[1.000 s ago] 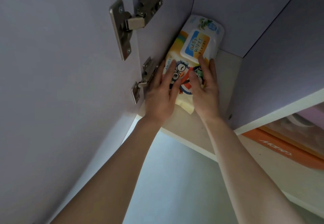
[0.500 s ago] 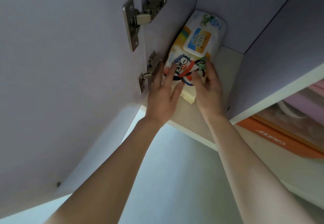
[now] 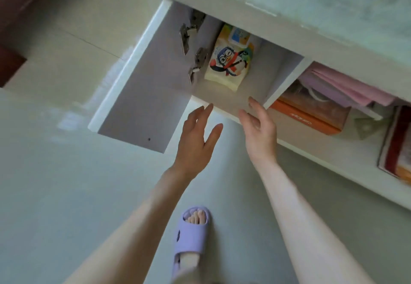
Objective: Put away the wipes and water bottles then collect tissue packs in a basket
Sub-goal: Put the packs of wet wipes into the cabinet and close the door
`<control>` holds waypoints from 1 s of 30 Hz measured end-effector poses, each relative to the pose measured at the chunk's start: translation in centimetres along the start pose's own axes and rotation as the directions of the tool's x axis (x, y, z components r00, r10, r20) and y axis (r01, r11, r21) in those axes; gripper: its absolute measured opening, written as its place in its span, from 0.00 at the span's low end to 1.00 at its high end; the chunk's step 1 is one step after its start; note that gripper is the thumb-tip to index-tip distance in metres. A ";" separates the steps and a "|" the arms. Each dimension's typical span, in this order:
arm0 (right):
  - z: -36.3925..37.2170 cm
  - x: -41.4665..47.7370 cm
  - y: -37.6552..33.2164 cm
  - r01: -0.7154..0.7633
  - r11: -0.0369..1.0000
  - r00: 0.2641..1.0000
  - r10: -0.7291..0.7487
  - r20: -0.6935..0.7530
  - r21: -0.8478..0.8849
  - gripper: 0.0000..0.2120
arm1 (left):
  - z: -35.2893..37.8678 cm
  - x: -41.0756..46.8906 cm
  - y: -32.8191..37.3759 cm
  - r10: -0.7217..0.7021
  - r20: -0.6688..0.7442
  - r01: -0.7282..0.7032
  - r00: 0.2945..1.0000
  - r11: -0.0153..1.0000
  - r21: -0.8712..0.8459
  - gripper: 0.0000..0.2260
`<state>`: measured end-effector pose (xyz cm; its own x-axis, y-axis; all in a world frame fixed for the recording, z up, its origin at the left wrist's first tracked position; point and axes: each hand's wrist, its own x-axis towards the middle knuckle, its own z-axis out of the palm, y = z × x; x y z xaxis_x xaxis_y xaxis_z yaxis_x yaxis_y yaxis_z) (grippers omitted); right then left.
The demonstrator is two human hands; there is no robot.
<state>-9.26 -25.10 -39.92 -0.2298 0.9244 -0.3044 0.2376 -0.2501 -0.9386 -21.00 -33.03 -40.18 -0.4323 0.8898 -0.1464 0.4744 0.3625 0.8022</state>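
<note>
A pack of baby wipes [image 3: 229, 61] with a cartoon penguin on it lies inside a low cabinet compartment [image 3: 224, 99], against its left wall near the hinges. My left hand [image 3: 196, 137] hovers outside the compartment's front edge, fingers apart, holding nothing. My right hand [image 3: 259, 125] is beside it at the edge of the shelf floor, also empty with spread fingers. Neither hand touches the wipes. No water bottles, tissue packs or basket are in view.
The cabinet door [image 3: 142, 83] stands swung open to the left. The compartment on the right holds an orange box [image 3: 311, 117], pink cloth [image 3: 342, 88] and a red-edged book [image 3: 395, 150]. My foot in a purple slipper [image 3: 191, 234] stands on the pale floor.
Both hands have let go of the wipes pack and pulled back out of the compartment. The view has drawn away from the cabinet and tilted down to the floor.
</note>
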 end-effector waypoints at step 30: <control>-34.2 -9.3 -30.9 -0.044 0.992 0.885 0.092 -0.457 0.115 0.13 | 1.4 -1.2 46.2 0.242 0.328 -0.191 0.913 0.965 -0.179 0.24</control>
<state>17.79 -16.18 -2.56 0.2499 0.9264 -0.2816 0.1378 -0.3219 -0.9367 2.51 -16.93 -3.75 -0.0286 0.9912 -0.1295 0.4033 0.1300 0.9058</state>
